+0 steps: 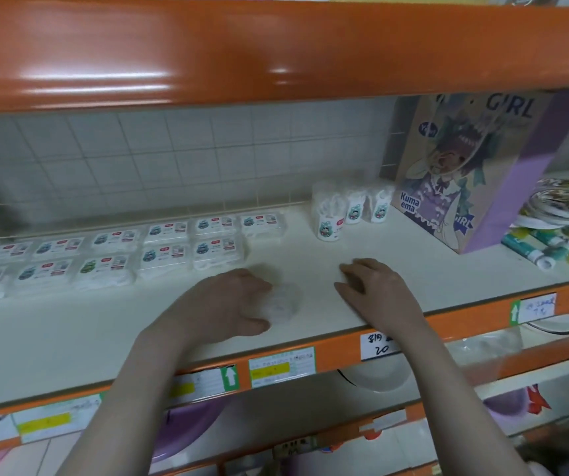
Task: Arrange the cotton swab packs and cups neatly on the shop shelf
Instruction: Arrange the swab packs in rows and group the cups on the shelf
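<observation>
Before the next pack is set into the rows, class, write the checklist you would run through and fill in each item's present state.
1. Left hand holds a cotton swab pack: ok, though blurred.
2. Right hand free, resting on the shelf: ok.
3. Free spot at the right end of the front row of packs: ok.
4. Rows already straight: ok.
5. Cotton swab cups upright, grouped: ok.
6. Pack's label faces up: cannot tell.

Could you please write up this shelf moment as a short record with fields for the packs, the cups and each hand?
packs: flat cotton swab packs lie in two rows at the shelf's back left
cups: three swab cups stand upright, left of the gift bag
left hand: left hand grips a blurred white pack on the shelf
right hand: right hand rests on the shelf, holding nothing
</observation>
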{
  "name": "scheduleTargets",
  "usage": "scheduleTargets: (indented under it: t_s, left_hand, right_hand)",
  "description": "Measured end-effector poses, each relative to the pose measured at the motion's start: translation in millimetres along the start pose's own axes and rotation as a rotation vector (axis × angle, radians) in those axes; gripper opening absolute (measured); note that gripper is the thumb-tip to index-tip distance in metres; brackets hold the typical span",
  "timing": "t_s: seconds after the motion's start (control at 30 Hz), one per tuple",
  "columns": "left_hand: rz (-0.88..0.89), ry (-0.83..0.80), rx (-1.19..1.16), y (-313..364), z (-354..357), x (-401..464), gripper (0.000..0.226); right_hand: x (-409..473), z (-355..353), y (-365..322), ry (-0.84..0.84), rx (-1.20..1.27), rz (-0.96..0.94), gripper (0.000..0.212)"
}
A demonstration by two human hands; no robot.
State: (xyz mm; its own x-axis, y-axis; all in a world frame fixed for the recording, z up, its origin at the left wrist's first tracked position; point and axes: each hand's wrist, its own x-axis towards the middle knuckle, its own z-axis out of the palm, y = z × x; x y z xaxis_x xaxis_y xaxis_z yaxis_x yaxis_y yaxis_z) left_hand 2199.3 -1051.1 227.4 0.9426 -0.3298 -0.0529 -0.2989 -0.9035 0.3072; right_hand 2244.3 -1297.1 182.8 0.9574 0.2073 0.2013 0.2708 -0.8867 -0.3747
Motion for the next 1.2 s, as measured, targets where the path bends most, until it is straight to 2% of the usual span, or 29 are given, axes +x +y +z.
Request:
scheduleTargets:
  t_s: [0.07, 0.2, 0.37, 0.53, 0.7, 0.9, 1.1, 1.2]
  left_hand:
    - [-0.006, -0.003, -0.067, 3, -2, 3, 0.062]
    - [0.012, 0.039, -0.222, 9, -5, 9, 0.022]
    - [0.028, 0.025, -0.354, 13, -6, 21, 0.009]
    - [0.023, 0.114, -0.389, 15, -4, 29, 0.019]
    - [0.025, 0.238, -0.309, 17, 1, 31, 0.033]
    - [-0.002, 0.118, -0.161, 10, 10, 24, 0.053]
    - [0.025, -0.112, -0.143, 5, 2, 13, 0.071]
    - [0.058, -0.163, -0.123, 2, -7, 12, 0.077]
  right_hand:
    - [0, 0, 1, 0.005, 0.003, -0.002, 0.039]
    - [0, -1, 3, 0.012, 0.016, -0.007, 0.037]
    - [0, -1, 5, 0.009, 0.043, -0.010, 0.040]
    - [-1, -1, 5, 0.014, 0.037, -0.016, 0.041]
    - [-1, 0, 4, 0.027, 0.038, -0.011, 0.040]
    - [-1, 0, 4, 0.030, 0.052, -0.006, 0.041]
    - [-1, 0, 4, 0.023, 0.075, 0.009, 0.040]
    - [-1, -1, 4, 0.025, 0.075, 0.008, 0.039]
